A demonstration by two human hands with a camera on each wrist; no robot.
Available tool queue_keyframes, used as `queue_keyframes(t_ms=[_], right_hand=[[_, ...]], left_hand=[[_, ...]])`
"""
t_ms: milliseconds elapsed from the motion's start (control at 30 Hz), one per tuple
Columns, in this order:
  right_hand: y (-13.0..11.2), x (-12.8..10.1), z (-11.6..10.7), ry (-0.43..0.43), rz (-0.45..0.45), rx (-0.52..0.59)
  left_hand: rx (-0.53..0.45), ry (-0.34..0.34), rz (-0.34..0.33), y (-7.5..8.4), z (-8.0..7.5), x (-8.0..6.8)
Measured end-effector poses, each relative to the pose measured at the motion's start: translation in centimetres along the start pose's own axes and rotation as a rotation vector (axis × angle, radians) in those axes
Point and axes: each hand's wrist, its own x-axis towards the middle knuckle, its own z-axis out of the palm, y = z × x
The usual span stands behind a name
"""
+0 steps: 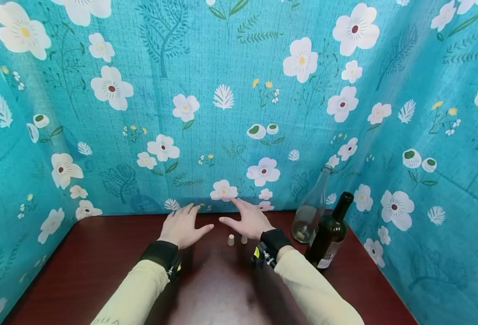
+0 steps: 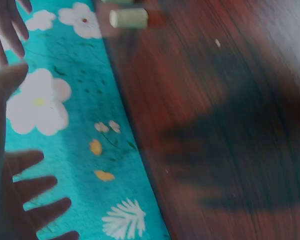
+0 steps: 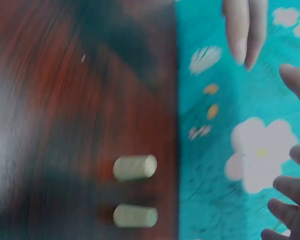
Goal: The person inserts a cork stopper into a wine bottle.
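Both hands are held out over the far part of the table, empty and apart, thumbs toward each other. My left hand (image 1: 183, 227) has its fingers spread and loosely straight. Opposite it, my right hand (image 1: 248, 220) stretches its fingers toward the cloth backdrop. Two pale corks stand upright side by side on the table: the left cork (image 1: 231, 240) shows in the gap between the hands, and the right cork (image 1: 244, 239) is partly covered by my right hand. The right wrist view shows both, the nearer cork (image 3: 135, 167) and its neighbour (image 3: 135, 216), untouched by any finger.
To the right of my right hand stands a clear glass bottle (image 1: 313, 207) with a small pale thing near its bottom. A dark wine bottle (image 1: 329, 234) stands in front, overlapping it. The dark red table (image 1: 100, 253) meets a blue flowered cloth (image 1: 222, 126) behind and at both sides.
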Motion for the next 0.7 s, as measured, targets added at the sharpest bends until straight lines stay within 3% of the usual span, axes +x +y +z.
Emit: queue_keyframes(t_ms=[133,400,533,700], right_hand=[[-1.1,-1.9,-1.4,0.053,0.016,0.096],[-2.9,-6.9,-5.1,0.204,0.015,0.229],[-3.4,-9.7,-7.6,0.347,-0.052,0.247],[-3.0,-12.6,-11.2,0.619,-0.142,0.195]], left_hand=[[-0.033,0.071,-0.017,0.5,-0.2,-0.6],[-0.158,0.150,-0.031,2.2,-1.5,-2.5],[-0.211,0.189,-0.006,3.5,-2.4,-3.7],[-0.330,0.241,0.054,5.4,-3.3,-4.8]])
